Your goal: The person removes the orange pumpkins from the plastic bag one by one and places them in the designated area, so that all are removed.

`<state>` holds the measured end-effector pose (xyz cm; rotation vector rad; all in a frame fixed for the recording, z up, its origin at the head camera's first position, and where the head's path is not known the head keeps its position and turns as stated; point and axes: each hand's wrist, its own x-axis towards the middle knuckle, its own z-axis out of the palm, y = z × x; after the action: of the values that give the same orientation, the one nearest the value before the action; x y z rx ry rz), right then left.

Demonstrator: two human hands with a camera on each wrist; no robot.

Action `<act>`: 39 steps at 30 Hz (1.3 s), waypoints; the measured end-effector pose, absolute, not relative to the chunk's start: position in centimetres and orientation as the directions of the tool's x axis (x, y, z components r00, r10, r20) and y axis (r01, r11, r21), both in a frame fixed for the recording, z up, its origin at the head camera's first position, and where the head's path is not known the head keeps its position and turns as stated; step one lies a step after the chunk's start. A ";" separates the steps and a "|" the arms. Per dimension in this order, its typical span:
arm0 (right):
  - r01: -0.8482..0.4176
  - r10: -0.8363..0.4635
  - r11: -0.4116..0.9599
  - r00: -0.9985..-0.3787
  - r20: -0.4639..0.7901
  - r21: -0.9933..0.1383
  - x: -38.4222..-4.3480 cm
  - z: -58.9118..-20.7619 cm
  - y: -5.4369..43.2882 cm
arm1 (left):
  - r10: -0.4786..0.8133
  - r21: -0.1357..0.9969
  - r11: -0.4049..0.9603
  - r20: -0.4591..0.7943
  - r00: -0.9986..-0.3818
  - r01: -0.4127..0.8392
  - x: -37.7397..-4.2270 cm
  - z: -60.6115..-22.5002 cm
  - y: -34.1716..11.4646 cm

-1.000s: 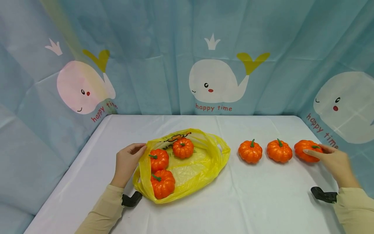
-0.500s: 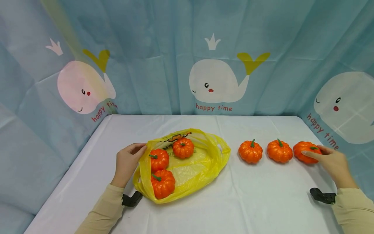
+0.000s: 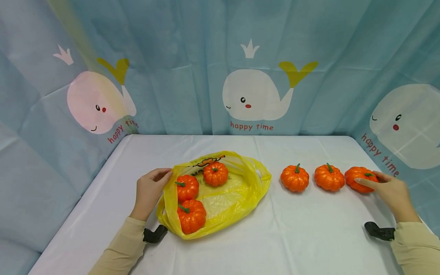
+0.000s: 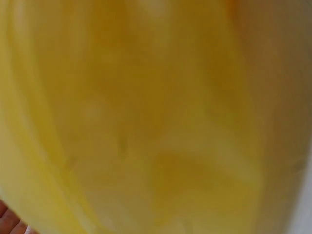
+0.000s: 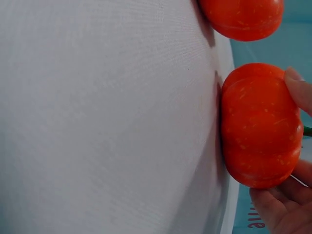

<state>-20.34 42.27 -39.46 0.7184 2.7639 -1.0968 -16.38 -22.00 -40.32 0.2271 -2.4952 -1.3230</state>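
Observation:
My left hand [image 3: 151, 193] pinches the left rim of a yellow plastic bag [image 3: 237, 202] that lies mouth-open on the table. Inside sit three small orange pumpkins, one at the back [image 3: 215, 174] and two along the left side. Blurred yellow film [image 4: 146, 117] fills most of the left wrist view, with fingertips [image 4: 10, 222] in its lower corner. At the far right, my right hand [image 3: 393, 194] grips the end pumpkin [image 3: 359, 179] between thumb and fingers. In the right wrist view this pumpkin [image 5: 261, 129] is close over the white cloth, its green stem partly hidden.
Two more pumpkins stand in a row between the bag and my right hand, a middle one [image 3: 329, 178] and a left one [image 3: 294, 178]. A white cloth covers the table [image 3: 261, 248]. Behind it hangs a blue whale-print curtain [image 3: 192, 95].
My right hand and the end pumpkin have shifted slightly left, close to the middle pumpkin, and have hardly moved in the last half second. The left hand and bag look unchanged.

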 end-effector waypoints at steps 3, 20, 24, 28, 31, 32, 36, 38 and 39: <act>0.442 0.384 0.637 -0.892 -0.238 -0.631 -20.3 -39.5 42.4 | -0.272 0.829 0.559 0.202 -0.941 0.016 -16.4 -40.4 -22.0; 0.405 0.353 0.599 -0.908 -0.226 -0.691 -20.1 -40.5 42.8 | -0.274 0.834 0.552 0.189 -0.943 0.006 -16.3 -40.4 -22.0; 0.398 0.353 0.588 -0.910 -0.219 -0.704 -20.1 -40.8 42.9 | -0.276 0.831 0.557 0.183 -0.944 -0.001 -16.3 -40.3 -22.0; 0.399 0.350 0.592 -0.910 -0.222 -0.701 -20.0 -40.6 42.7 | -0.278 0.827 0.562 0.183 -0.943 -0.005 -16.3 -40.4 -22.0; 0.404 0.352 0.593 -0.908 -0.228 -0.696 -20.0 -40.4 42.5 | -0.278 0.826 0.564 0.185 -0.943 -0.004 -16.3 -40.4 -22.0; 0.407 0.353 0.592 -0.907 -0.229 -0.696 -20.0 -40.3 42.5 | -0.278 0.826 0.564 0.184 -0.943 -0.005 -16.3 -40.4 -22.0; 0.419 0.365 0.585 -0.901 -0.237 -0.694 -20.1 -40.3 42.5 | -0.277 0.830 0.558 0.176 -0.945 -0.009 -16.3 -40.4 -21.9; 0.425 0.370 0.581 -0.897 -0.240 -0.694 -20.1 -40.4 42.5 | -0.274 0.828 0.561 0.176 -0.945 -0.009 -16.3 -40.4 -21.9; 0.426 0.371 0.579 -0.897 -0.241 -0.695 -20.1 -40.4 42.5 | -0.274 0.828 0.561 0.177 -0.945 -0.008 -16.3 -40.4 -21.9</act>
<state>-20.13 42.52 -40.43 0.6897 2.7291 -1.2300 -16.35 -21.93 -40.39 0.2329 -2.5122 -1.3296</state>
